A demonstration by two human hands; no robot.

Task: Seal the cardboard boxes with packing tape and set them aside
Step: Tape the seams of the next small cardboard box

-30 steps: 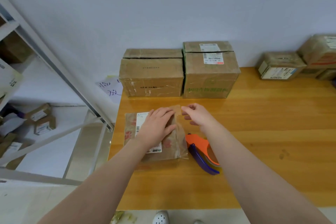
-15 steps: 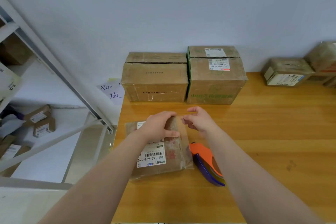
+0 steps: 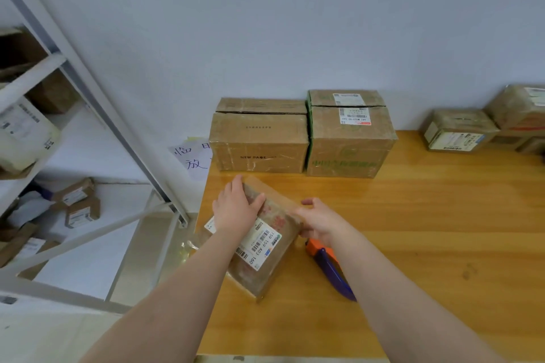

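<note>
While the left hand (image 3: pixel 236 212) presses flat on the small cardboard box (image 3: pixel 265 271) by the left edge of the desk (image 3: pixel 427 230), the right hand (image 3: pixel 321 224) grips its side, likely to turn it for the tape dispenser (image 3: pixel 331 267) just beside.

- The bare left hand (image 3: pixel 236 211) shows uncovered skin over its back, its thumb and its fingers.
- The bare left forearm (image 3: pixel 177 289) is uncovered from the wrist to the lower edge of the view.
- The bare right hand (image 3: pixel 323 224) is likewise uncovered across its back, thumb and knuckles.
- The bare right forearm (image 3: pixel 398 289) is uncovered from wrist to lower edge, looking broader there through the wide-angle lens.
- Fingernails and finer skin detail are too blurred to tell.
</note>
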